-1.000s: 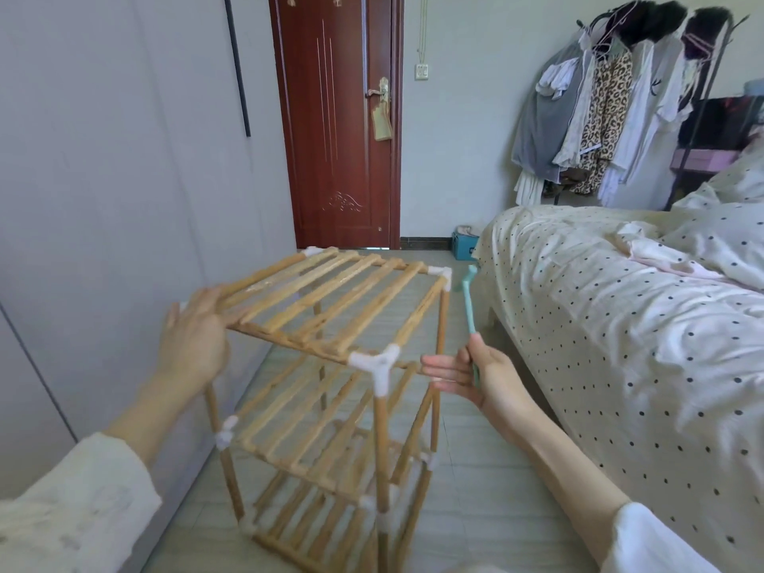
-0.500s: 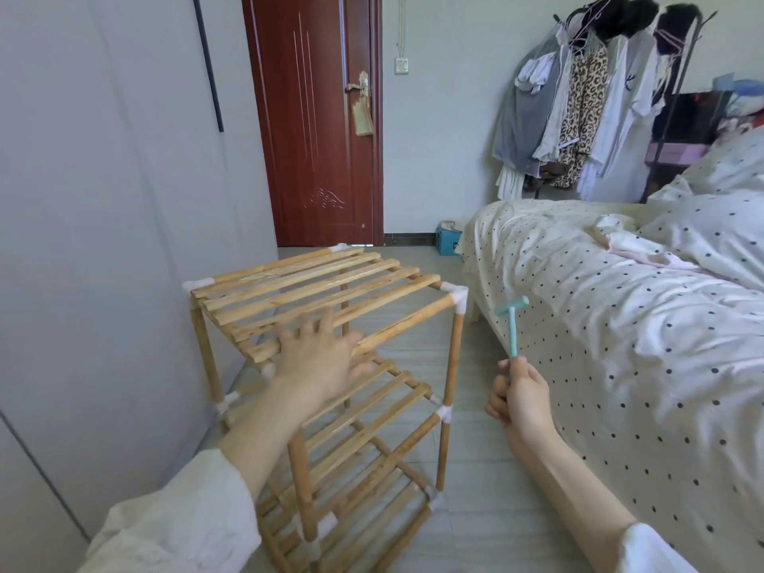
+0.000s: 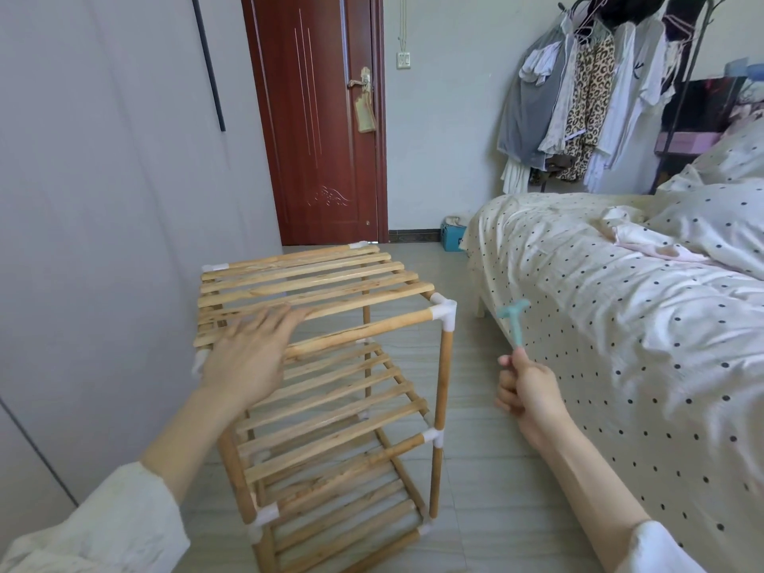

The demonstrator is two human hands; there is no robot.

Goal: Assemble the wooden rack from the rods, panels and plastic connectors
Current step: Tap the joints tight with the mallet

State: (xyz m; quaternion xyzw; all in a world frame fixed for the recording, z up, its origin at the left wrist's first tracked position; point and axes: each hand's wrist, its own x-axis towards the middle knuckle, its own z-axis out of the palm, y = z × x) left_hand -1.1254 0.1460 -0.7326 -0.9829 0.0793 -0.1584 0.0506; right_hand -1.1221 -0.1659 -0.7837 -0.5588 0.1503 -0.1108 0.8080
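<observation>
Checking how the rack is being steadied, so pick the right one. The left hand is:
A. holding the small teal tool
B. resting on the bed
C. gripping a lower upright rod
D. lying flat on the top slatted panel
D: the left hand lies with fingers spread flat on the top slatted panel of the rack, while the right hand holds the small teal tool beside the bed.

left hand (image 3: pixel 248 361) flat on wooden rack (image 3: pixel 330 366), right hand (image 3: pixel 529 386) pinching small teal hammer (image 3: pixel 512 320)
</observation>
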